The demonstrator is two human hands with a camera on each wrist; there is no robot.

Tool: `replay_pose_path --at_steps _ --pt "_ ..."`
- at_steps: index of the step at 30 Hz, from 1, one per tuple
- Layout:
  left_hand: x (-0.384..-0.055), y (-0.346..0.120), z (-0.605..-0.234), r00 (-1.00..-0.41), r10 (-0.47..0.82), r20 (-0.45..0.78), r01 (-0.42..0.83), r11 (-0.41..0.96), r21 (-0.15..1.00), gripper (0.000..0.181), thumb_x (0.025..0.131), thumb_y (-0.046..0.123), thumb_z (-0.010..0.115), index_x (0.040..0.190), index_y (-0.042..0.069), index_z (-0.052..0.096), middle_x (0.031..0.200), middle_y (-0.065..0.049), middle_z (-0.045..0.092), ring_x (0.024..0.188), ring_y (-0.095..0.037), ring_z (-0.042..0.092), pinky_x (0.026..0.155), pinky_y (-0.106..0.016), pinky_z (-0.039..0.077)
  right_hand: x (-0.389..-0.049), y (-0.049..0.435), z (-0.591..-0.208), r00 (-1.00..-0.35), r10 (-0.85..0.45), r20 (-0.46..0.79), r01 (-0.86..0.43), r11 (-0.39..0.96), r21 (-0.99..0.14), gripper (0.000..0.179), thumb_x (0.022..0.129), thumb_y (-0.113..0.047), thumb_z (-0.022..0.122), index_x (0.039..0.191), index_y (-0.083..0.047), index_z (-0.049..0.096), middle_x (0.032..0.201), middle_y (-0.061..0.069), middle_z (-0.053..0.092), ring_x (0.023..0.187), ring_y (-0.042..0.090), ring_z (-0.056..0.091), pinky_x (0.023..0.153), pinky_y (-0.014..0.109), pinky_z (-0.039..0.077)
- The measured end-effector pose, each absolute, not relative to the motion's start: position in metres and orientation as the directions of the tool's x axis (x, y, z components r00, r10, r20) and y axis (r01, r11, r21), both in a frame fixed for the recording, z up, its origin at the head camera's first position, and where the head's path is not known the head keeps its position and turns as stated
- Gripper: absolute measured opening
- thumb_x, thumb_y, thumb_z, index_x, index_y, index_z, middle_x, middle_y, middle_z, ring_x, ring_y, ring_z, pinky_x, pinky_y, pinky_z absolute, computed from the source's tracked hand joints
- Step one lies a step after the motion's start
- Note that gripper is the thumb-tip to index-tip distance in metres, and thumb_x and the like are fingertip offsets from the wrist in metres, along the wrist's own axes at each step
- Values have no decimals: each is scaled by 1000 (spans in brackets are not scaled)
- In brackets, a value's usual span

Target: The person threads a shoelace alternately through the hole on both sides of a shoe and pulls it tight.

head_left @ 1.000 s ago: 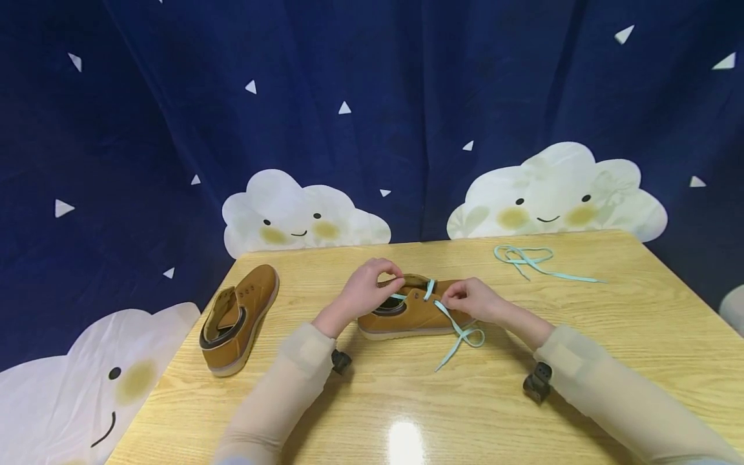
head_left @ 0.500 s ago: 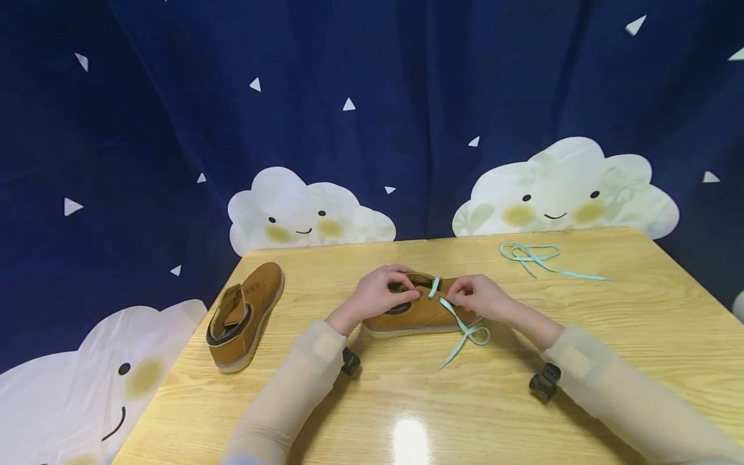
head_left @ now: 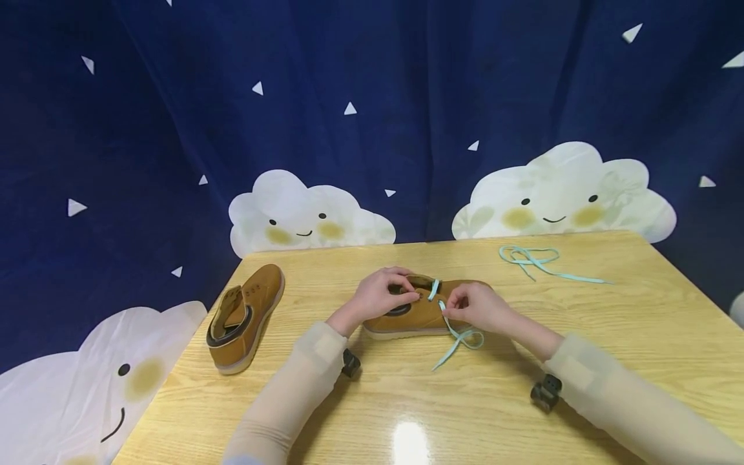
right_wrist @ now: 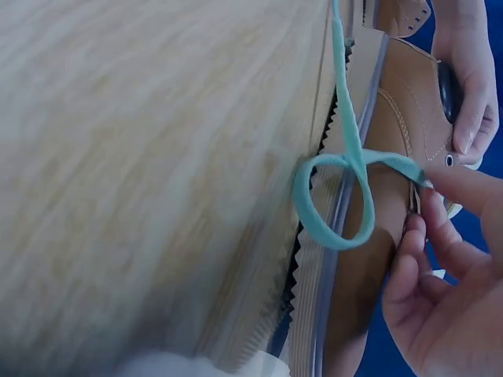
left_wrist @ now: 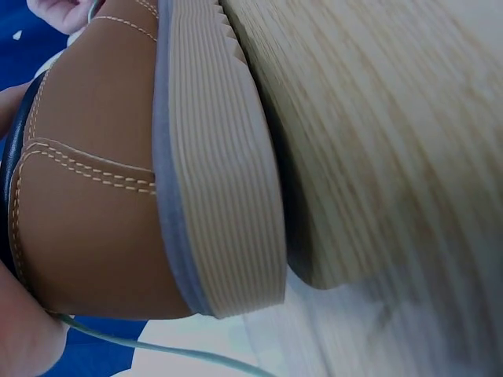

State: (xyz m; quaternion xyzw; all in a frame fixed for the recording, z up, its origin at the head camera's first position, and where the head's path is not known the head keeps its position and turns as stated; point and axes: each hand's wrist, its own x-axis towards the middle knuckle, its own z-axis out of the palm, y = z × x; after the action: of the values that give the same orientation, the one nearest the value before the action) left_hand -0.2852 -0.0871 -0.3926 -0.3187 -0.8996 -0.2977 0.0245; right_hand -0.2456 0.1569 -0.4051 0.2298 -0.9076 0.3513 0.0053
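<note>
A tan leather shoe [head_left: 407, 321] with a pale ribbed sole rests on the table, its toe to the right. My left hand [head_left: 380, 294] reaches over the collar, thumb and forefinger pinching the eyelet flap. A light blue shoelace [right_wrist: 354, 153] crosses the lacing and comes out of an eyelet on the near side. My right hand [head_left: 479, 307] pinches this lace close to the eyelet, as the right wrist view shows. Below those fingers the lace forms a loop, and its free end hangs over the sole. In the left wrist view, thin lace runs past the heel.
A second tan shoe [head_left: 247, 316], without a lace in its eyelets, stands at the table's left side. Another light blue lace [head_left: 546, 261] lies loosely looped at the back right. A dark blue curtain [head_left: 407, 97] with white clouds hangs behind the wooden table [head_left: 465, 413].
My left hand has shifted right, from the shoe's opening to the eyelet flap. My right hand has come slightly down and toward me, now pinching the lace at the eyelet.
</note>
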Motion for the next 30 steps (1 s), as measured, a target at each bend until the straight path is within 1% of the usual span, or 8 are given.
replay_pose_path --at_steps 3,6,13,17,21,25,27,30 --pt "-285 -87 -392 -797 557 232 586 621 521 14 88 34 73 88 21 76 130 2 60 121 -20 53 96 -38 44 -244 153 -405 -910 -377 176 -401 686 -607 25 85 -32 76 72 -15 62 65 -7 55 58 11 48 56 29 40" --pt "-285 -87 -392 -797 559 228 584 619 525 14 88 35 73 88 21 76 131 2 60 122 -21 53 95 -39 44 -243 150 -403 -926 -342 160 -370 731 -573 28 83 -36 77 71 -17 61 64 -7 55 57 11 48 56 30 40" --pt "-286 -87 -392 -795 560 232 586 610 534 15 89 35 72 87 21 76 131 0 60 122 -22 53 95 -39 44 -244 148 -397 -939 -327 106 -328 757 -565 21 82 -23 75 68 -16 61 62 -8 56 56 12 48 54 30 38" --pt "-285 -87 -393 -795 561 231 585 610 534 15 89 35 72 87 21 75 131 1 60 122 -21 53 95 -39 44 -246 149 -397 -943 -322 88 -312 757 -574 19 80 -19 74 69 -15 60 63 -7 55 57 12 49 54 30 39" --pt "-284 -87 -392 -792 564 233 589 606 536 15 89 35 72 87 21 76 130 0 60 122 -21 53 96 -39 44 -249 155 -397 -941 -327 87 -310 730 -609 17 80 -14 73 71 -14 59 66 -5 57 60 13 50 57 31 41" --pt "-283 -88 -392 -789 567 237 593 602 535 14 89 34 72 87 21 76 130 0 60 121 -23 54 95 -39 45 -254 161 -398 -929 -359 95 -324 661 -676 15 81 -7 73 75 -10 60 69 -3 58 64 13 52 62 32 43" --pt "-284 -88 -392 -789 568 235 593 603 533 14 89 35 72 87 21 76 131 0 60 121 -23 54 94 -39 45 -256 164 -398 -924 -370 95 -322 622 -714 13 81 -6 74 77 -8 62 69 -3 58 65 14 53 64 31 44" --pt "-284 -88 -392 -788 570 233 594 604 531 15 89 35 72 88 21 76 131 0 60 121 -23 54 94 -39 45 -256 168 -399 -920 -379 101 -320 576 -752 10 83 -9 75 82 -4 65 69 -2 60 65 13 54 62 29 43"
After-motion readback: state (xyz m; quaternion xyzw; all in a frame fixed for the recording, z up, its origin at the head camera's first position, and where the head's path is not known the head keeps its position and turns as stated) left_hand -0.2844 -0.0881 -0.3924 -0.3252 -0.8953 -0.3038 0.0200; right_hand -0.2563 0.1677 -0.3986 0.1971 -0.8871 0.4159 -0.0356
